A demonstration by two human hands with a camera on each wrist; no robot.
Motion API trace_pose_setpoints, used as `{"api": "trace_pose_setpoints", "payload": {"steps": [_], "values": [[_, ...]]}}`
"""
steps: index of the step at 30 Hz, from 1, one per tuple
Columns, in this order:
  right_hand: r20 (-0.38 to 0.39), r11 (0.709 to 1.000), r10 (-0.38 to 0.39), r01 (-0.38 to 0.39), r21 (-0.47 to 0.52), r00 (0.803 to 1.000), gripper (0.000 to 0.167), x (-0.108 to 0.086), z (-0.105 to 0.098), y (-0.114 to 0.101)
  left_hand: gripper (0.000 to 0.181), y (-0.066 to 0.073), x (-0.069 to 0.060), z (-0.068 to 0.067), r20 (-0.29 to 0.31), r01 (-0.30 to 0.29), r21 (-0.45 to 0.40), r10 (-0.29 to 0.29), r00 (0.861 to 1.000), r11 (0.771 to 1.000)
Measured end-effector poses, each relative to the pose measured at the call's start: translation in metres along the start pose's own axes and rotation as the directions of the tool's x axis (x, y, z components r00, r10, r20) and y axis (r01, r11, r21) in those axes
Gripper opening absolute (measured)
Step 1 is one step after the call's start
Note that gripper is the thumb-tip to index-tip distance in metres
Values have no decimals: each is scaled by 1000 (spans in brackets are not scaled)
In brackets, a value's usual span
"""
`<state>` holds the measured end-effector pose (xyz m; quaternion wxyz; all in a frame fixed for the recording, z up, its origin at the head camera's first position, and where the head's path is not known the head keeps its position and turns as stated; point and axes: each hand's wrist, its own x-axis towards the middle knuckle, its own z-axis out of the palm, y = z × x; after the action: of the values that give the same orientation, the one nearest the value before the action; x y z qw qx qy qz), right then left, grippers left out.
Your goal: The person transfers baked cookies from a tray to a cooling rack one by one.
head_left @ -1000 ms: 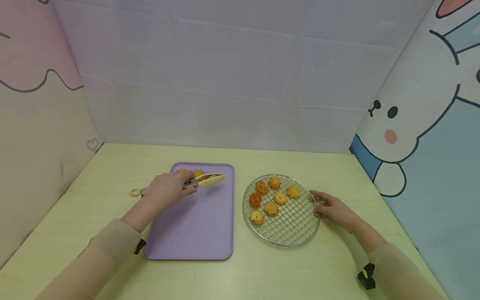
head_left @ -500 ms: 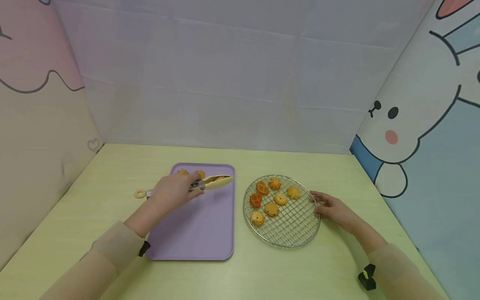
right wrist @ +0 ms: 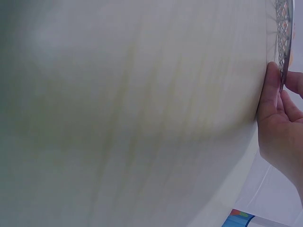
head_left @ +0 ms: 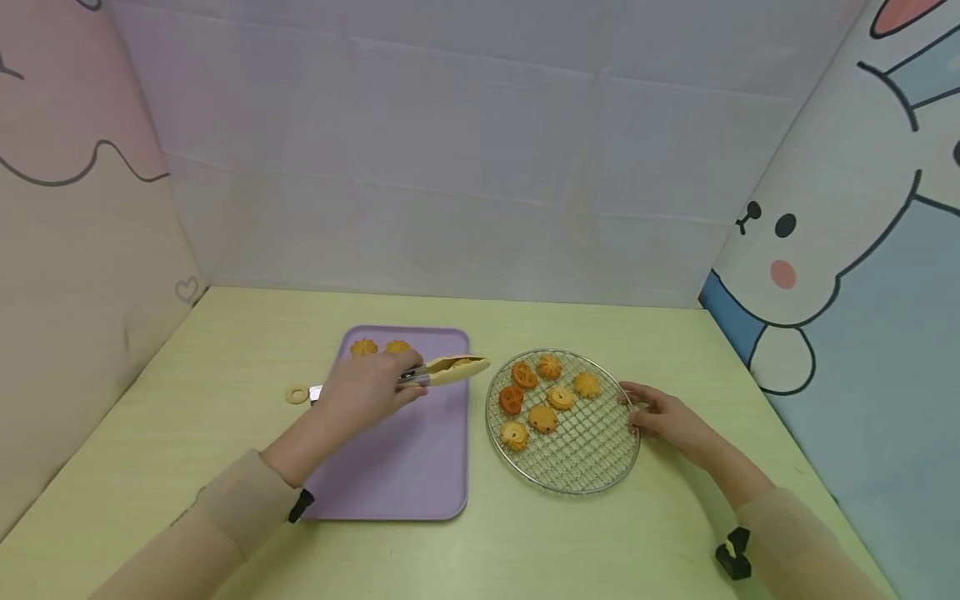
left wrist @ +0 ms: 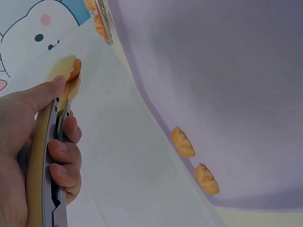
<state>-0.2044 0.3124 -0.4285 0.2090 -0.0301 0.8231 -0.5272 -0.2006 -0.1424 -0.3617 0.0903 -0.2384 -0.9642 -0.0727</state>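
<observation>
My left hand [head_left: 367, 393] grips a pair of food tongs [head_left: 453, 369] with cream tips, held above the right edge of the purple tray [head_left: 397, 483]. Between the tips, a golden-orange cookie [left wrist: 75, 70] shows in the left wrist view. Two cookies stay at the tray's far edge, a left cookie [head_left: 363, 347] and a right cookie [head_left: 397, 346]. At the right, my right hand [head_left: 675, 425] pinches the rim of a round wire rack [head_left: 588, 458], thumb and fingers on either side of it. Several cookies sit on the rack, mostly on its left and far parts.
Tray and rack lie side by side on a pale yellow-green table [head_left: 540, 550], a narrow gap between them. A pale wall [head_left: 465, 167] rises behind, and printed cartoon panels [head_left: 885, 350] flank both sides.
My left hand has moved to the right with the tongs, and their tips now reach past the tray's right edge towards the rack. My right hand and the rack have stayed put.
</observation>
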Motion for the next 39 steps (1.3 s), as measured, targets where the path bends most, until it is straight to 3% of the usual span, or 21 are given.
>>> {"api": "trace_pose_setpoints", "payload": {"steps": [13,21,32,39], "values": [[-16,999,34,-34,-29,999,59,-1,1,-4,31,28,-2,6,-14,-43,-51,42,999,998],[-11,1000,17,-17,-10,1000,59,0,0,-2,31,47,-4,15,-62,-73,-47,70,996,996],[-5,1000,-1,0,-21,1000,59,-2,3,-6,31,68,-7,29,-98,-204,-53,199,975,977],[5,1000,-8,8,-10,1000,60,-4,3,-7,31,81,-7,36,-63,-272,-44,269,961,961]]}}
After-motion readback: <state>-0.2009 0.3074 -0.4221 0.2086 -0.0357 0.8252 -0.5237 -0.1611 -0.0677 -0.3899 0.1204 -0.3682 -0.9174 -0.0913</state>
